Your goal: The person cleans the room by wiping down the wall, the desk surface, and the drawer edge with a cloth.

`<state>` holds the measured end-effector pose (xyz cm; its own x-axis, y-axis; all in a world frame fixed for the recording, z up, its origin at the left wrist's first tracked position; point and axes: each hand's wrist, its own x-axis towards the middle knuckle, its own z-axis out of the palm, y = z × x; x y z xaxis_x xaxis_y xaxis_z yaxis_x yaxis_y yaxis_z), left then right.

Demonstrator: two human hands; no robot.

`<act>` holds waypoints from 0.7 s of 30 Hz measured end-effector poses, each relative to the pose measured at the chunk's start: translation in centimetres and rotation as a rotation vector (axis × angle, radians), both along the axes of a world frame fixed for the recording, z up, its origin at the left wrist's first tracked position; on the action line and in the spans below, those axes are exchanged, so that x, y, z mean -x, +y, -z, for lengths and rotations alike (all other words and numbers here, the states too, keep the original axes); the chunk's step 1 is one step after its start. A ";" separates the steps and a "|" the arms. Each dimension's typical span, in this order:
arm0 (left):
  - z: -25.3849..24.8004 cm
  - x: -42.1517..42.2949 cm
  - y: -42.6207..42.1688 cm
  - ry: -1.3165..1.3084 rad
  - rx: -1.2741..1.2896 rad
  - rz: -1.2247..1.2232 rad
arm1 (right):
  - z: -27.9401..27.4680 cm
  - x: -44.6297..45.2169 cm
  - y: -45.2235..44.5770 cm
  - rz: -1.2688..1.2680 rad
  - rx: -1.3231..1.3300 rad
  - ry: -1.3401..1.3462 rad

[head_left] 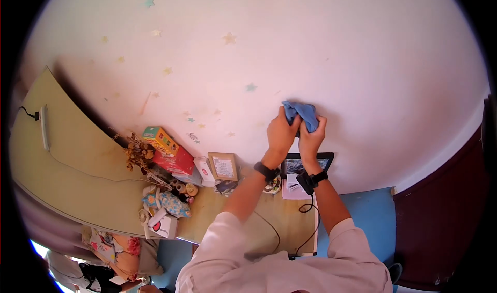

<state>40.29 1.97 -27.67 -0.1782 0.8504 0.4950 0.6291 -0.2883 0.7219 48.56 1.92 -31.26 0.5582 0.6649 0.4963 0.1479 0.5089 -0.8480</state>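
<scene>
Both my hands are raised in front of the pale wall (362, 75), above the desk. A crumpled blue cloth (303, 112) is bunched between them. My left hand (282, 133) has its fingers closed on the cloth's left and lower side. On the right side, my right hand (312, 137) grips it with curled fingers. The hands are close together, thumbs near each other. Whether the cloth touches the wall, I cannot tell. Below the hands stands a black-framed picture (323, 161), partly hidden by my wrists.
Star stickers (230, 38) dot the wall. On the desk (248, 225) are a wooden frame (223, 166), a red box (176, 161), dried flowers (139, 152) and a patterned pouch (175, 204). A black cable (313, 225) hangs from my right wrist. Another person's arm (129, 284) shows lower left.
</scene>
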 end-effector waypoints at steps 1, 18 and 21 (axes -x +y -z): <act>-0.9 1.0 -0.4 0.010 0.017 -0.064 | -1.2 1.0 -0.2 -0.048 -0.031 -0.013; 7.3 3.3 0.0 -0.023 0.123 -0.039 | 2.7 1.0 -1.0 -0.128 0.066 -0.199; 5.5 1.9 -0.3 -0.076 0.051 -0.035 | 1.6 0.2 -0.9 -0.135 0.117 -0.178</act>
